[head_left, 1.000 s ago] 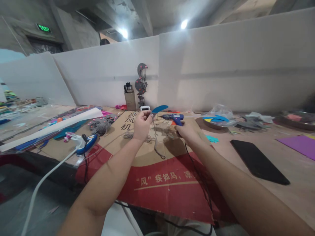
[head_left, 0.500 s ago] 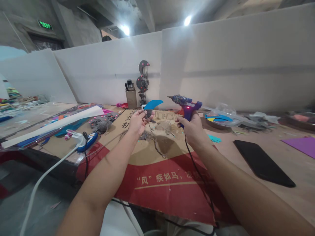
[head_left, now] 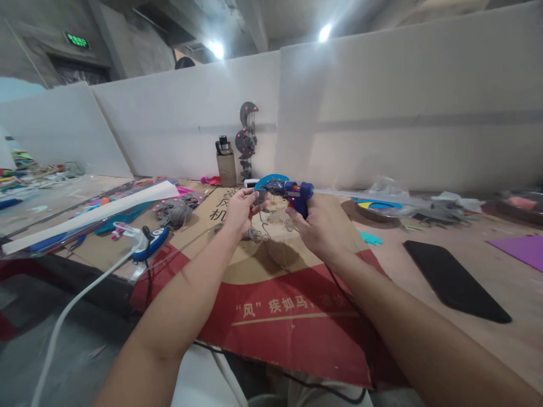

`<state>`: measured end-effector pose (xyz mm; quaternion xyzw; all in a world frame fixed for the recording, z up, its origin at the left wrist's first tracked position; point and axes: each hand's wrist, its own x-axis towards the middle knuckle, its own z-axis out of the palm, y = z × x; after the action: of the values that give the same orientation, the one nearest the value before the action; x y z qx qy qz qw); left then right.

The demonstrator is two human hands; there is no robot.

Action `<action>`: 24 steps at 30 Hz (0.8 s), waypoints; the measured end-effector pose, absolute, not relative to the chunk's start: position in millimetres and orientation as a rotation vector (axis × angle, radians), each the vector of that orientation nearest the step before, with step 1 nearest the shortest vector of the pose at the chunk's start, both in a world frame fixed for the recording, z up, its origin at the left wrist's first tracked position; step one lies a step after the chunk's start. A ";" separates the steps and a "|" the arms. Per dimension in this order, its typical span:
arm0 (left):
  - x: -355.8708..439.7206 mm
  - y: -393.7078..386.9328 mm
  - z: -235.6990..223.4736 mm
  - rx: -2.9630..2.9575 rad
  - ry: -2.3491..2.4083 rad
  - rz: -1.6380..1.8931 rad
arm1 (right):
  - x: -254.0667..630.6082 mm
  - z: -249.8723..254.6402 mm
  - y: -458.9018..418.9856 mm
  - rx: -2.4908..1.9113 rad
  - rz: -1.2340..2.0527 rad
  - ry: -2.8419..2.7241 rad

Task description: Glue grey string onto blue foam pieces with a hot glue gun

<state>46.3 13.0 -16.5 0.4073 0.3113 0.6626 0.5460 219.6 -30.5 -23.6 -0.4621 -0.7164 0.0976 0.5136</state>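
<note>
My left hand is pinched on a blue foam leaf shape, held up above the table with a grey string hanging below it. My right hand is wrapped round the grip of a blue hot glue gun with a small red light on its side. The gun's nozzle points left and meets the blue foam piece. Both hands hover over a flattened red and brown cardboard sheet. The gun's black cord runs back under my right forearm.
A grey moon-shaped hanging decoration and a bottle stand against the white partition. A second glue gun with a white cable lies to the left, beside a grey yarn ball. A black sheet and purple sheet lie right.
My right hand lifted the glue gun off the table, then swung its nozzle left to the blue foam piece. My left hand stayed raised, holding the piece.
</note>
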 end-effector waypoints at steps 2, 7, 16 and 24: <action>47.2 12.7 -16.5 0.971 0.750 1.576 | 220.1 -24.1 -30.7 -1.108 0.234 -1.737; 49.9 10.8 -15.9 0.986 0.767 1.573 | 220.4 -26.2 -29.6 -1.085 0.237 -1.757; 50.8 12.4 -19.9 1.016 0.743 1.562 | 219.6 -28.0 -28.9 -1.100 0.237 -1.783; 50.4 12.8 -20.8 1.043 0.732 1.567 | 218.7 -28.1 -30.2 -1.115 0.211 -1.798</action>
<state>50.4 12.8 -20.8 0.4375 0.3069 0.6569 0.5319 218.7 -30.2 -28.1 -0.4581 -0.7390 0.0866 0.4862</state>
